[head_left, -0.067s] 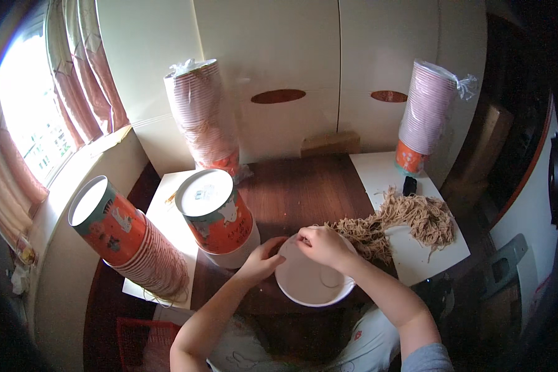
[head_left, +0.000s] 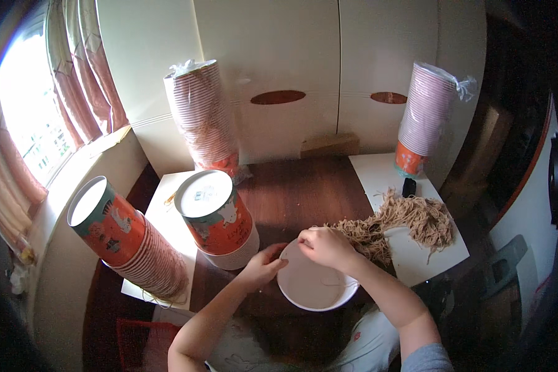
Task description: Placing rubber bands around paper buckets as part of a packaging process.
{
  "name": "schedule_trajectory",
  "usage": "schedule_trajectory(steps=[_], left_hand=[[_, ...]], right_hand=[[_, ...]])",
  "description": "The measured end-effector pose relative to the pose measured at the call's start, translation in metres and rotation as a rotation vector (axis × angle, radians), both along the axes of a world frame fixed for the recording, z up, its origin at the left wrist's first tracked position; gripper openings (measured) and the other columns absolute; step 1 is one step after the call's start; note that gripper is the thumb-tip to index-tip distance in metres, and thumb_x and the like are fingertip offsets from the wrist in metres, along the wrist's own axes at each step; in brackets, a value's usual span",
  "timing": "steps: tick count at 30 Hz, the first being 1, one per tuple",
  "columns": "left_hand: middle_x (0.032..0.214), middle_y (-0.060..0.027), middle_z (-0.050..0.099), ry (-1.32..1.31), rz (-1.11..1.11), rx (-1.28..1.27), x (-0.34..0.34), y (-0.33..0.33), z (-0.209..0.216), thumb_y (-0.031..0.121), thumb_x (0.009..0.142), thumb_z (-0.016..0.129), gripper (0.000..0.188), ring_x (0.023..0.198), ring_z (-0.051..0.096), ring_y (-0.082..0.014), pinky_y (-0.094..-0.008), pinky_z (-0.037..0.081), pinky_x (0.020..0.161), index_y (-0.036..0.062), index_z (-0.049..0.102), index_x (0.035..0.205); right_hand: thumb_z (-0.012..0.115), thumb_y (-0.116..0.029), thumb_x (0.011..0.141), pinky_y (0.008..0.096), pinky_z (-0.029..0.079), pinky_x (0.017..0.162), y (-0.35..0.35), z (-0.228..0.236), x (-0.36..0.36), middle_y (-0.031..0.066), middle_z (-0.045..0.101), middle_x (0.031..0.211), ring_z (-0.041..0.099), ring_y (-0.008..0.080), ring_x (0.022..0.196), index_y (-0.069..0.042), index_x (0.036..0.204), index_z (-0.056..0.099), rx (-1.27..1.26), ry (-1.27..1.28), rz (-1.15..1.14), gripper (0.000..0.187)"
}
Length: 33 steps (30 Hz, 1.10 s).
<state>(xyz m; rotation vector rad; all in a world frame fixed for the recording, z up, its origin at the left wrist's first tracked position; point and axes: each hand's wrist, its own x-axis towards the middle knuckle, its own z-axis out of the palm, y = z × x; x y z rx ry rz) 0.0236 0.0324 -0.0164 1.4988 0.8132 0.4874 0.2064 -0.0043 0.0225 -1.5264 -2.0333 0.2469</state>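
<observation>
Holding a white bucket [head_left: 310, 296] with a thin cord [head_left: 336, 284] inside, at the near side of the desk [head_left: 310, 192].
Gripping its left rim with the curled left hand [head_left: 265, 266]; pinching near the far rim with the right hand [head_left: 322, 246], too hidden to tell about anything held; farther right, seeing brown cords [head_left: 421, 224].

Dark lettering [head_left: 237, 234] on the orange bucket [head_left: 211, 230] is illegible.

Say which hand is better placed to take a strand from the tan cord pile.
Likely the right hand: it is close to the tan cord pile, while the left hand is farther off, at the left rim of the white-lined bucket.
</observation>
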Motion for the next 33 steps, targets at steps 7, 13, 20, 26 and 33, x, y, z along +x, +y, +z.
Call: schedule_trajectory(steps=[7, 13, 20, 26, 33], left_hand=[[0.109, -0.0135, 0.049, 0.061, -0.103, 0.031, 0.003, -0.026, 0.008, 0.020, 0.079, 0.059, 0.054, 0.094, 0.052, -0.0181, -0.0286, 0.045, 0.076, -0.0023, 0.034, 0.121], [0.109, -0.0134, 0.049, 0.028, -0.091, 0.007, -0.002, -0.024, -0.007, 0.022, 0.079, 0.060, 0.053, 0.092, 0.053, -0.0172, -0.0274, 0.046, 0.073, -0.0019, 0.037, 0.120], [0.103, -0.0115, 0.052, 0.081, -0.115, 0.048, -0.001, -0.024, 0.000, 0.023, 0.079, 0.060, 0.048, 0.087, 0.054, -0.0151, -0.0263, 0.047, 0.071, -0.0018, 0.042, 0.116], [0.102, -0.0105, 0.052, 0.019, -0.123, 0.023, -0.002, -0.025, 0.000, 0.022, 0.080, 0.059, 0.046, 0.086, 0.054, -0.0139, -0.0260, 0.046, 0.070, -0.0012, 0.042, 0.116], [0.104, -0.0095, 0.052, 0.023, -0.128, 0.070, -0.001, -0.026, 0.002, 0.022, 0.081, 0.058, 0.046, 0.091, 0.051, -0.0134, -0.0256, 0.044, 0.075, -0.0011, 0.041, 0.117]], right_hand=[[0.054, -0.023, 0.074, 0.0350, 0.048, 0.065, -0.020, 0.006, -0.006, 0.0053, 0.063, 0.076, 0.060, 0.0237, 0.071, -0.012, 0.080, 0.064, -0.091, -0.180, 0.008, 0.016], [0.055, -0.024, 0.071, 0.0341, 0.048, 0.064, -0.022, 0.006, -0.007, 0.0070, 0.063, 0.075, 0.061, 0.0236, 0.070, -0.013, 0.079, 0.066, -0.184, -0.103, 0.082, 0.017], [0.055, -0.024, 0.070, 0.0343, 0.049, 0.061, -0.024, 0.002, -0.007, 0.0083, 0.062, 0.070, 0.061, 0.0244, 0.065, -0.016, 0.080, 0.066, -0.182, -0.051, 0.090, 0.017], [0.055, -0.023, 0.070, 0.0353, 0.049, 0.062, -0.023, -0.001, -0.007, 0.0092, 0.062, 0.070, 0.061, 0.0249, 0.066, -0.015, 0.080, 0.066, -0.200, -0.063, 0.098, 0.018], [0.054, -0.023, 0.070, 0.0354, 0.049, 0.062, -0.021, -0.003, -0.005, 0.0099, 0.062, 0.071, 0.061, 0.0254, 0.066, -0.014, 0.080, 0.066, -0.172, -0.059, 0.082, 0.018]])
